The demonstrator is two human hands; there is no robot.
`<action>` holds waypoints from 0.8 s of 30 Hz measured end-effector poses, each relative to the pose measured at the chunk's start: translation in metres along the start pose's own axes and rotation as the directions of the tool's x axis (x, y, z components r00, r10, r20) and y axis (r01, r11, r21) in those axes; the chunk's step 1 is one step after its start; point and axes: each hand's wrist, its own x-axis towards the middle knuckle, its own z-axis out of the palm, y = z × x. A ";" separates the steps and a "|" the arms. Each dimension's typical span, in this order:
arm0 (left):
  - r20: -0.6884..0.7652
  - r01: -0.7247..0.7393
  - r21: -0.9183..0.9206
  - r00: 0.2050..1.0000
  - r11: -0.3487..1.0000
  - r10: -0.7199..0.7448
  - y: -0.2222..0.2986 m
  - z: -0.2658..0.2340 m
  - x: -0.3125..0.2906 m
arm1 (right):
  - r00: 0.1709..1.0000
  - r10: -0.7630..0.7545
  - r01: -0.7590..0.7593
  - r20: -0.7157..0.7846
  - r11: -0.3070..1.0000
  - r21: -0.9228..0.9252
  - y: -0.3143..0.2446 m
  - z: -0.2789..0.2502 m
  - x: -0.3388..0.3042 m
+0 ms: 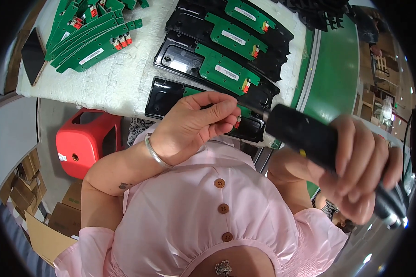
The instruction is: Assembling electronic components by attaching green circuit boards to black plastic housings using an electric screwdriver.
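Observation:
My right hand (362, 159) grips a black electric screwdriver (305, 134), its thin bit pointing left toward my other hand. My left hand (189, 120), with a bracelet at the wrist, pinches thumb and fingertips together close to the bit; whatever they hold is too small to make out. Beneath both lies the nearest black plastic housing (159, 97), partly hidden by my left hand, with a green circuit board (189, 91) in it. Beyond it, several similar housings (168, 55) lie in a row, each carrying a green board (224, 67) with a white label and a red-and-yellow connector.
White foam padding (106, 85) covers the work surface. Loose green circuit boards (90, 46) are piled at the far left, beside a dark flat panel (33, 57). A red stool (81, 145) stands below. Black parts (316, 11) lie far right, near a green surface (335, 69).

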 end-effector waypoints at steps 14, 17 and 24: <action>-0.012 0.069 -0.029 0.998 0.997 -0.069 -0.012 0.010 0.012 | 0.999 -0.043 0.042 -0.003 0.987 -0.155 -0.005 0.002 -0.011; -0.030 0.049 -0.012 0.998 0.999 -0.050 -0.009 0.012 0.013 | 1.000 -0.026 0.026 0.004 0.989 -0.142 -0.008 -0.001 -0.008; 0.121 0.060 -0.056 0.991 0.997 -0.053 -0.014 -0.002 0.017 | 1.000 0.019 -0.020 -0.005 0.996 -0.089 -0.006 -0.001 -0.009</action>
